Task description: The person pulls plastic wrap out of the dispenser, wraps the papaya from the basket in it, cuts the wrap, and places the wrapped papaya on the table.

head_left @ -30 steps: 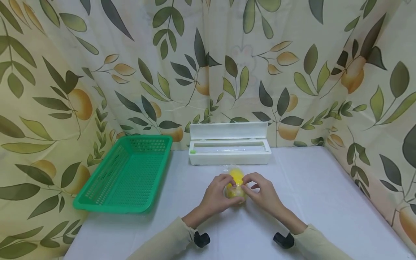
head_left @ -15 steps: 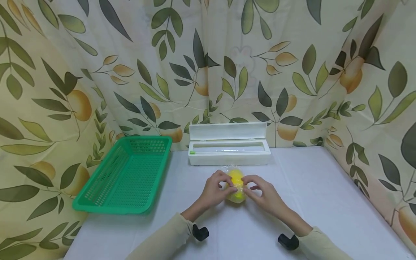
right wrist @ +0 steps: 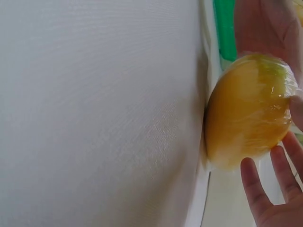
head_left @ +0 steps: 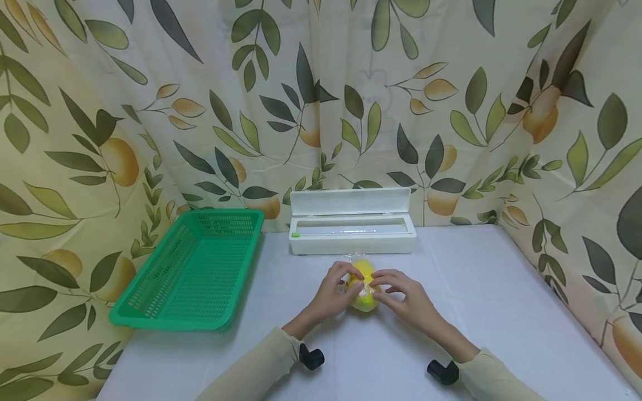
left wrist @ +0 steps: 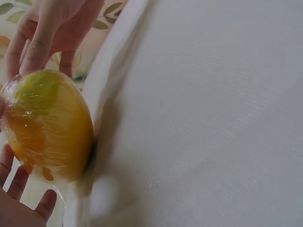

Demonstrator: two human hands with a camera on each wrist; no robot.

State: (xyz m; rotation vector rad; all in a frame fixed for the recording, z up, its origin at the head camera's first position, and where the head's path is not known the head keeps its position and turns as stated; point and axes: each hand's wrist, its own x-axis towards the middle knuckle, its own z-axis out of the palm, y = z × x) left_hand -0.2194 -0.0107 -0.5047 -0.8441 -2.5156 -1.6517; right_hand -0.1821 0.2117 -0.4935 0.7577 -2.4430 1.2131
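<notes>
A rounded yellow-orange fruit, greenish at one end and wrapped in shiny cling film, sits on the white-covered table. My left hand holds it from the left, index finger and thumb bent onto the top of the film. From the other side my right hand holds it, thumb and fingertips on the film. In the left wrist view, creases run across the film on the fruit. Whether the fingertips pinch the film itself is too small to tell.
Behind the fruit stands a white cling film dispenser, its lid raised and a green slider at its left. A green plastic basket is at the left. A patterned curtain borders the table.
The left thumb has moved off the fruit's near side up toward the top of the film. The right hand's fingers have shifted slightly on the film. Basket and dispenser have stayed put.
</notes>
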